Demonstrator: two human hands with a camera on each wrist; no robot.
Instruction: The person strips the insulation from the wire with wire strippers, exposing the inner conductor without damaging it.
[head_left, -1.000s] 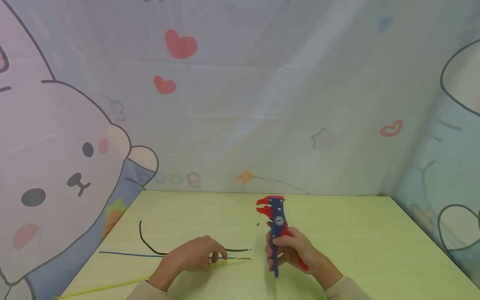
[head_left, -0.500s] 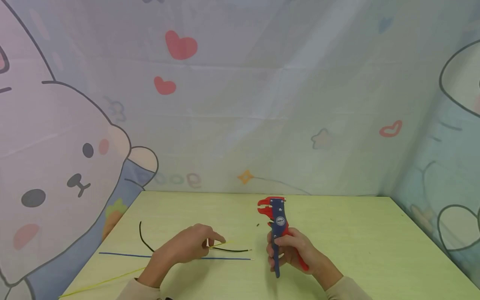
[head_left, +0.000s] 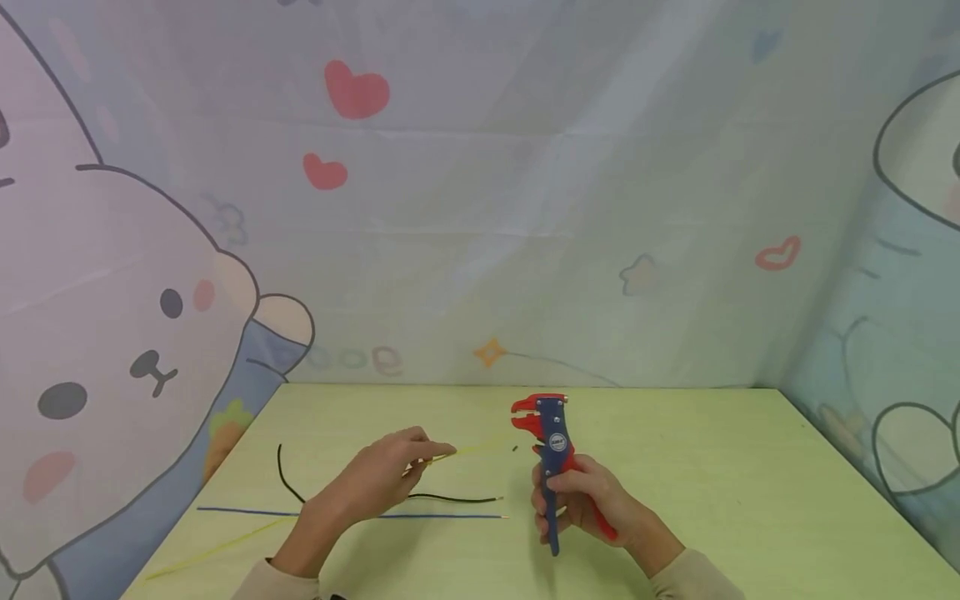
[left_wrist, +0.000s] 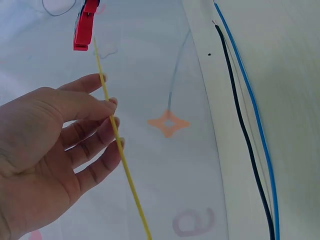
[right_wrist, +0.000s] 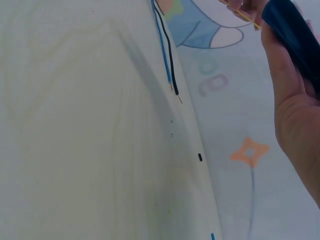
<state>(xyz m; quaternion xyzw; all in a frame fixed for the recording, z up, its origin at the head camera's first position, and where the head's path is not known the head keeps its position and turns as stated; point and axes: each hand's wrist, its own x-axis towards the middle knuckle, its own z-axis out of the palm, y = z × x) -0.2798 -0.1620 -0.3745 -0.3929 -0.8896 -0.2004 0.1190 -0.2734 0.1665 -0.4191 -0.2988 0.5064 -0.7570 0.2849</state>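
My left hand pinches a yellow wire between thumb and fingertips. The wire is raised above the table, one end pointing right towards the tool, the rest trailing to the lower left. My right hand grips the handles of a red and blue wire stripper, held upright with its red nose facing left and a gap between its jaws. On the table below my left hand lie a black wire and a blue wire, partly hidden by that arm. Both show bare copper at their right ends.
A small black scrap of insulation lies on the pale table, and a blue scrap shows in the right wrist view. A printed cloth backdrop rises behind the table's far edge.
My left hand has lifted the yellow wire off the table, away from beside the blue wire, and moved it up and forward. The right hand and wire stripper stay nearly still.
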